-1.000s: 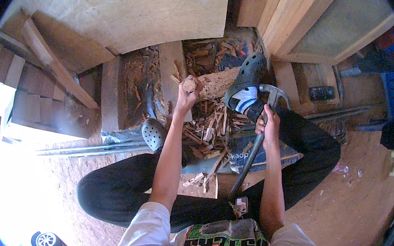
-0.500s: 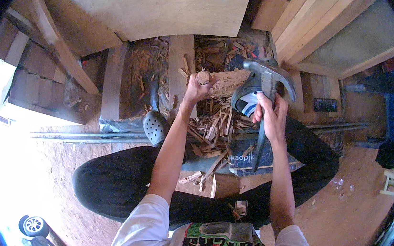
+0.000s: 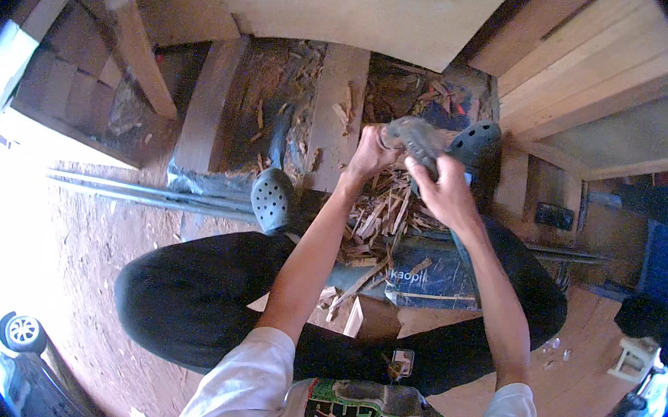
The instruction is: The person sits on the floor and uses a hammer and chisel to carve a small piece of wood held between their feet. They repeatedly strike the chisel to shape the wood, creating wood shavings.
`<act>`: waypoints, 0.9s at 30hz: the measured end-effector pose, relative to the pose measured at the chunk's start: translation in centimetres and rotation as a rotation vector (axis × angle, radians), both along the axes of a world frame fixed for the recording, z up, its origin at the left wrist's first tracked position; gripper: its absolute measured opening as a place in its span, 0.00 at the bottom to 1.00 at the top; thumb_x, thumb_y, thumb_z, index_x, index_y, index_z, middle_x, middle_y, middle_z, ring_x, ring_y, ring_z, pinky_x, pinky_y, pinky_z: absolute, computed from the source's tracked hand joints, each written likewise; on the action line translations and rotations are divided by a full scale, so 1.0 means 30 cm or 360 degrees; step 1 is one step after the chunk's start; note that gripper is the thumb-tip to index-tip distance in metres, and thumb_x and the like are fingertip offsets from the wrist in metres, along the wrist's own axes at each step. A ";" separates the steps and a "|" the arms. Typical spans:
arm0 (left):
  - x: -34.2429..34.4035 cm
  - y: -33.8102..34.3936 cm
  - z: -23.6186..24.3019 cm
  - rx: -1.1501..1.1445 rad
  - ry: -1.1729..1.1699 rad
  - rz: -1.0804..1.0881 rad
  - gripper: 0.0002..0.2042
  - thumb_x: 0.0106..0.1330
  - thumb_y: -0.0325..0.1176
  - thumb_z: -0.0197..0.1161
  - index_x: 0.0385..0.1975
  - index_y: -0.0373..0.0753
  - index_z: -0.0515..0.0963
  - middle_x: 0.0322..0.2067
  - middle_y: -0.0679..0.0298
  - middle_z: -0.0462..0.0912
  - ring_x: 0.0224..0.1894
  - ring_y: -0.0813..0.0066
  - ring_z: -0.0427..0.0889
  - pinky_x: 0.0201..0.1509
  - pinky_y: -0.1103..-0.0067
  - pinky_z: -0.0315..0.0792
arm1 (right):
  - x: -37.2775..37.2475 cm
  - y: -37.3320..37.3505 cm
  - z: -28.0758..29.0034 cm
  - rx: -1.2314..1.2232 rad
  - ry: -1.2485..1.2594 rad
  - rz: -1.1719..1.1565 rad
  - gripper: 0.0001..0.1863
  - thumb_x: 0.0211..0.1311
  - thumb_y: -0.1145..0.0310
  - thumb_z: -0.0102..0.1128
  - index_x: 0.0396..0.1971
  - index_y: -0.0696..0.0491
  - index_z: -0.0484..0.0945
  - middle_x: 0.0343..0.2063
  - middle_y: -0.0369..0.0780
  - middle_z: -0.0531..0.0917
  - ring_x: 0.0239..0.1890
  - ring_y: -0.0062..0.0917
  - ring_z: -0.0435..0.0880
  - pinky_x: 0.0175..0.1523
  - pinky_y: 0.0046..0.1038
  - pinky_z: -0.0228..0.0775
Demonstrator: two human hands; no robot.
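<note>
My left hand (image 3: 371,154) is closed around a piece of wood, most of which is now hidden behind my fingers and the hammer. My right hand (image 3: 443,189) grips the hammer (image 3: 416,136) by its dark handle. The hammer's metal head is smeared by motion and lies right beside my left hand, over the wood; whether it touches the wood I cannot tell. Below my hands lies a heap of wood chips (image 3: 378,217). My feet in grey perforated clogs (image 3: 271,199) stand to either side of the chips.
A large pale board (image 3: 331,5) spans the far side. Thick timber beams (image 3: 601,70) stand at the far right, and a curved plank (image 3: 129,24) leans at the left. A dark blue printed sheet (image 3: 433,276) lies between my legs. A white stool (image 3: 634,358) stands at the right.
The hammer's head has swung left and down, from above my right foot to beside my left hand. My left hand has shifted slightly right in the view, which has also moved.
</note>
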State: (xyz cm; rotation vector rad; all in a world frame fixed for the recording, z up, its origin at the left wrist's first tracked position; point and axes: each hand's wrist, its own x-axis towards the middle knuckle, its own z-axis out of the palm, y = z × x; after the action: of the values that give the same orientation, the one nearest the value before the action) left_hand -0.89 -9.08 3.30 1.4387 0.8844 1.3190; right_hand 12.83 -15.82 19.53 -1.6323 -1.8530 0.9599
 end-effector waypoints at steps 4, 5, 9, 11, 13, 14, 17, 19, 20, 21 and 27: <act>0.038 -0.020 -0.046 -0.0067 0.0147 0.0230 0.10 0.47 0.31 0.66 0.27 0.32 0.80 0.25 0.50 0.81 0.29 0.54 0.79 0.36 0.68 0.72 | -0.004 -0.038 0.243 -0.0068 0.0392 -0.0304 0.14 0.59 0.58 0.60 0.27 0.54 0.77 0.16 0.36 0.77 0.18 0.24 0.77 0.23 0.23 0.67; 0.045 -0.024 -0.056 -0.0074 0.0153 0.0269 0.10 0.46 0.31 0.67 0.26 0.32 0.80 0.26 0.49 0.81 0.30 0.50 0.79 0.37 0.67 0.72 | -0.001 -0.046 0.298 -0.0058 0.0463 -0.0439 0.11 0.59 0.60 0.58 0.26 0.53 0.75 0.15 0.35 0.74 0.15 0.20 0.73 0.19 0.20 0.63; 0.048 -0.040 -0.079 0.0099 0.0363 0.0477 0.12 0.44 0.32 0.67 0.25 0.31 0.79 0.26 0.44 0.79 0.32 0.46 0.76 0.38 0.66 0.71 | 0.011 -0.076 0.324 0.0492 0.1070 -0.0530 0.10 0.58 0.68 0.54 0.21 0.56 0.69 0.13 0.33 0.70 0.10 0.15 0.64 0.12 0.20 0.55; 0.045 -0.033 -0.076 -0.0129 0.0387 0.0291 0.12 0.44 0.32 0.67 0.26 0.31 0.78 0.26 0.44 0.79 0.33 0.48 0.77 0.38 0.65 0.70 | -0.021 -0.063 0.202 0.0569 0.0916 -0.0701 0.11 0.60 0.66 0.54 0.20 0.54 0.70 0.13 0.33 0.69 0.12 0.17 0.68 0.16 0.21 0.59; 0.046 -0.024 -0.062 -0.0200 0.0326 0.0127 0.12 0.44 0.32 0.67 0.27 0.31 0.79 0.26 0.45 0.79 0.33 0.51 0.77 0.37 0.65 0.70 | -0.051 -0.030 0.072 -0.0108 -0.0163 -0.0638 0.12 0.60 0.64 0.57 0.32 0.59 0.75 0.29 0.45 0.77 0.26 0.35 0.75 0.34 0.33 0.65; 0.047 -0.022 -0.053 -0.0206 0.0271 0.0022 0.12 0.44 0.32 0.67 0.27 0.31 0.79 0.25 0.46 0.79 0.32 0.52 0.78 0.36 0.65 0.70 | -0.061 -0.016 0.026 -0.0420 -0.0580 -0.0295 0.16 0.60 0.63 0.59 0.39 0.62 0.77 0.37 0.51 0.82 0.33 0.44 0.78 0.43 0.39 0.68; 0.038 -0.008 -0.019 0.0032 0.0453 0.0129 0.12 0.44 0.31 0.67 0.27 0.31 0.79 0.23 0.48 0.79 0.27 0.54 0.79 0.33 0.66 0.71 | -0.052 -0.015 0.025 0.0220 0.0162 -0.0240 0.18 0.60 0.63 0.59 0.44 0.62 0.75 0.39 0.47 0.82 0.39 0.34 0.80 0.48 0.33 0.69; 0.043 -0.042 -0.006 -0.0211 0.0227 0.0042 0.10 0.44 0.30 0.65 0.25 0.31 0.79 0.22 0.49 0.80 0.24 0.55 0.79 0.31 0.68 0.71 | -0.007 -0.052 0.139 0.0162 0.0115 -0.0367 0.18 0.61 0.63 0.59 0.45 0.62 0.75 0.37 0.42 0.82 0.41 0.28 0.79 0.51 0.30 0.69; 0.036 -0.055 -0.004 0.0094 0.0358 0.0288 0.10 0.43 0.31 0.65 0.23 0.31 0.79 0.21 0.49 0.80 0.24 0.54 0.79 0.31 0.68 0.72 | 0.006 -0.067 0.201 0.0062 0.0200 -0.0540 0.13 0.63 0.63 0.57 0.35 0.59 0.74 0.25 0.38 0.77 0.27 0.23 0.75 0.35 0.26 0.67; 0.040 -0.048 -0.004 -0.0047 0.0436 0.0297 0.11 0.43 0.31 0.65 0.24 0.31 0.79 0.23 0.48 0.80 0.27 0.53 0.79 0.34 0.67 0.72 | 0.017 -0.080 0.267 0.0072 0.0469 -0.0576 0.13 0.65 0.62 0.55 0.26 0.56 0.73 0.13 0.33 0.72 0.14 0.17 0.70 0.19 0.22 0.65; 0.060 -0.033 -0.082 -0.0146 0.0293 0.0277 0.15 0.43 0.33 0.67 0.29 0.31 0.78 0.29 0.43 0.78 0.37 0.47 0.74 0.45 0.65 0.69 | 0.014 -0.059 0.328 0.0789 0.0988 -0.0565 0.15 0.68 0.63 0.48 0.22 0.55 0.68 0.09 0.34 0.67 0.09 0.17 0.65 0.13 0.20 0.54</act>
State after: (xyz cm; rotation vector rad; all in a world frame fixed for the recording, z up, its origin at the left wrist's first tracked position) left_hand 0.91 -10.06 0.85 1.4537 1.1993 1.2685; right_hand 13.25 -17.61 29.37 -1.1324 -1.1994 0.6725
